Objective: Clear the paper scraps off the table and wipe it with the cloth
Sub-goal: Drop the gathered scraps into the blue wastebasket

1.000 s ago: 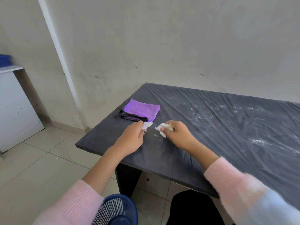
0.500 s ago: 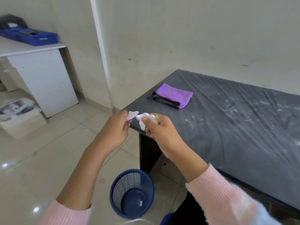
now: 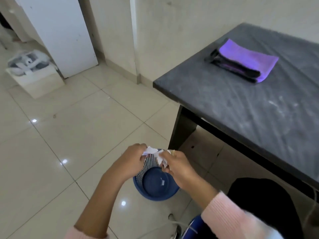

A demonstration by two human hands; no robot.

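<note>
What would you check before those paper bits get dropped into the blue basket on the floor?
1. Scraps in hand: ok. The left hand and the right hand both pinch the paper scraps.
2. Hands over the blue basket: ok, they seem to sit above its open mouth.
3. Basket upright: ok, it stands on the floor tiles.
4. Table cleared of scraps: cannot tell. The part in view shows only white smears, and the rest is out of frame.
5. Purple cloth ready: ok, it lies folded near the table's corner.
</note>
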